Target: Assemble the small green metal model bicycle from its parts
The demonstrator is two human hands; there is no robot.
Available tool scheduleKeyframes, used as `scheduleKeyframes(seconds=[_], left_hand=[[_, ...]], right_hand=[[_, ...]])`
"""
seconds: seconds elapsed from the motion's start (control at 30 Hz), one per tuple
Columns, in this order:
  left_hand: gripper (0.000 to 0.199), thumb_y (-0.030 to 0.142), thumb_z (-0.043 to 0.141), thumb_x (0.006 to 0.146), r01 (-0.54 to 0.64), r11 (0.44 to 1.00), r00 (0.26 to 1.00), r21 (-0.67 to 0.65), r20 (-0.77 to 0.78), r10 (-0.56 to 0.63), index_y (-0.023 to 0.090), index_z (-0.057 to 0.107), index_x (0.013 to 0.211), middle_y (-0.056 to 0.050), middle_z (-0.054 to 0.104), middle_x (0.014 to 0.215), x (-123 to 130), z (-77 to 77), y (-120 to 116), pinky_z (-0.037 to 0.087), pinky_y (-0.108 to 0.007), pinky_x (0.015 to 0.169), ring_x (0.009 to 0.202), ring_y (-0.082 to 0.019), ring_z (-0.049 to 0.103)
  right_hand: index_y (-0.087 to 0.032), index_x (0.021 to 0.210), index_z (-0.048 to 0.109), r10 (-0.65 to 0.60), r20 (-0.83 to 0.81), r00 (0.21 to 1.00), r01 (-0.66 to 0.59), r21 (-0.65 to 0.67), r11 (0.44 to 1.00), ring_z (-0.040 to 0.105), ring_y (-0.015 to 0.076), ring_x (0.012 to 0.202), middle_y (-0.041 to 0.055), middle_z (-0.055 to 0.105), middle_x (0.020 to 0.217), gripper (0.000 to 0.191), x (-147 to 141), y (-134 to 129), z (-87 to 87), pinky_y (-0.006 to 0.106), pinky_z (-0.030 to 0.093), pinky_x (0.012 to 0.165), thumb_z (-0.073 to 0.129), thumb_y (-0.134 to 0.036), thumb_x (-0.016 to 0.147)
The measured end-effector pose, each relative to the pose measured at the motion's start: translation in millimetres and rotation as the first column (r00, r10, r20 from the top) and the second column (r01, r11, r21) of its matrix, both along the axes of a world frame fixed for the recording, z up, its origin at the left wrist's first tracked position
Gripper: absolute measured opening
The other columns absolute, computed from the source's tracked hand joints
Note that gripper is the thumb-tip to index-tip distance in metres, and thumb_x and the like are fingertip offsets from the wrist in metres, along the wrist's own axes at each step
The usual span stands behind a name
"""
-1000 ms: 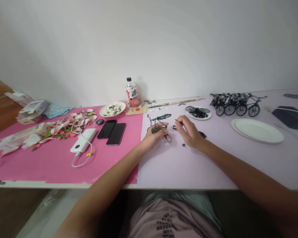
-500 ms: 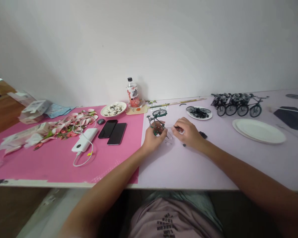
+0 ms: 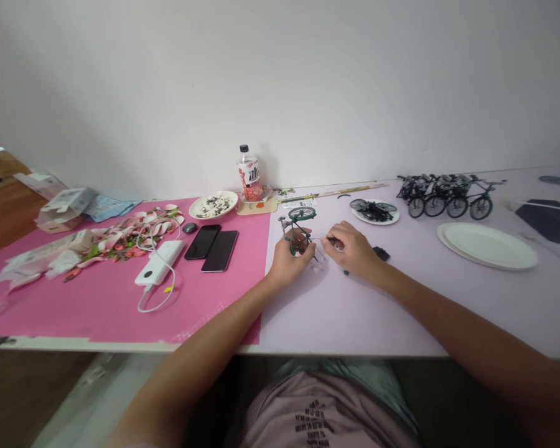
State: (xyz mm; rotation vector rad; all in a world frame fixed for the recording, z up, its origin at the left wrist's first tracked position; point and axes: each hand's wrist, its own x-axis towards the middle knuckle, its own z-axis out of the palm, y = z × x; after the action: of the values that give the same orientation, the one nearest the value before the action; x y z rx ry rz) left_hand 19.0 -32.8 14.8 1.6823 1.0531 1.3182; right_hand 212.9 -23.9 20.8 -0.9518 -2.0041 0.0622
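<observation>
A miniature bicycle (image 3: pixel 301 213) in dark green and black is tilted up, one spoked wheel at its top. My left hand (image 3: pixel 288 258) is closed around its frame, thumb and fingers hiding part of it. My right hand (image 3: pixel 353 250) pinches a small screwdriver (image 3: pixel 317 239), whose thin metal shaft points left and reaches the bicycle by my left fingers. Whether the tip sits in a screw is too small to tell. Beside the right wrist lies a small black part (image 3: pixel 381 253), partly covered by the hand.
Several finished toy bicycles (image 3: pixel 448 196) stand at the back right. A plate (image 3: pixel 394 219) holds black parts; stacked white plates (image 3: pixel 494 247) lie nearer. Leftward are phones (image 3: pixel 220 251), a power bank (image 3: pixel 159 264), artificial petals (image 3: pixel 140 229), a bowl (image 3: pixel 200 215) and a bottle (image 3: pixel 251 177).
The bicycle has shifted very slightly to the right and its top wheel is turned a little. Both hands keep their grips in nearly the same place.
</observation>
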Motion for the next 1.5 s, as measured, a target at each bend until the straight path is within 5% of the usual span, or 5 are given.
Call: scheduleKeyframes(seconds=[0.73,0.9,1.13,1.33,1.5], left_hand=[[0.021,0.024,0.069,0.086,-0.026,0.988,0.991,0.150,-0.128,0.045,0.020,0.061,0.105,0.002,0.053,0.077,0,-0.8,0,0.044,-0.027,0.071,0.069,-0.013,0.050],[0.024,0.023,0.070,0.085,-0.038,0.995,0.993,0.096,-0.111,0.049,0.020,0.061,0.107,0.003,0.054,0.077,-1,-4.6,3,0.045,-0.027,0.072,0.069,-0.013,0.051],[0.027,0.024,0.071,0.085,-0.061,0.998,0.994,-0.002,-0.086,0.061,0.018,0.063,0.111,0.002,0.056,0.078,-4,-7.2,10,0.043,-0.025,0.068,0.068,-0.011,0.053],[0.033,0.022,0.074,0.082,-0.109,0.991,0.994,-0.079,-0.038,0.106,0.017,0.063,0.113,0.002,0.059,0.082,-14,-1.2,23,0.045,-0.024,0.065,0.068,-0.011,0.056],[0.029,0.021,0.076,0.081,-0.220,0.967,0.974,-0.130,0.026,0.226,0.015,0.060,0.105,0.000,0.062,0.084,-21,1.9,34,0.046,-0.024,0.064,0.067,-0.010,0.058]], right_hand=[[-0.025,0.069,0.044,-0.024,0.058,0.998,0.023,0.033,0.999,0.053,0.0230,0.077,0.0025,0.056,0.068,0.033,-2,-1,-2.7,0.036,0.040,0.064,0.061,-0.025,0.097],[-0.026,0.069,0.041,-0.013,0.014,1.000,0.014,-0.052,0.999,0.053,0.0231,0.075,0.0020,0.053,0.066,0.036,-1,-2,-2.2,0.036,0.040,0.066,0.054,-0.030,0.102],[-0.025,0.090,0.057,-0.099,-0.108,0.989,0.088,-0.098,0.991,0.064,0.0245,0.085,0.0065,0.068,0.088,0.028,9,7,-5.3,0.038,0.049,0.076,0.041,-0.041,0.108],[-0.024,0.096,0.066,-0.153,-0.217,0.964,0.123,-0.144,0.982,0.069,0.0253,0.092,0.0079,0.072,0.096,0.024,21,20,-3.9,0.040,0.059,0.084,0.058,-0.046,0.100],[-0.024,0.093,0.076,-0.138,-0.046,0.989,0.121,-0.266,0.956,0.071,0.0255,0.090,0.0068,0.078,0.098,0.017,20,20,-7.3,0.040,0.059,0.083,0.066,-0.038,0.091]])
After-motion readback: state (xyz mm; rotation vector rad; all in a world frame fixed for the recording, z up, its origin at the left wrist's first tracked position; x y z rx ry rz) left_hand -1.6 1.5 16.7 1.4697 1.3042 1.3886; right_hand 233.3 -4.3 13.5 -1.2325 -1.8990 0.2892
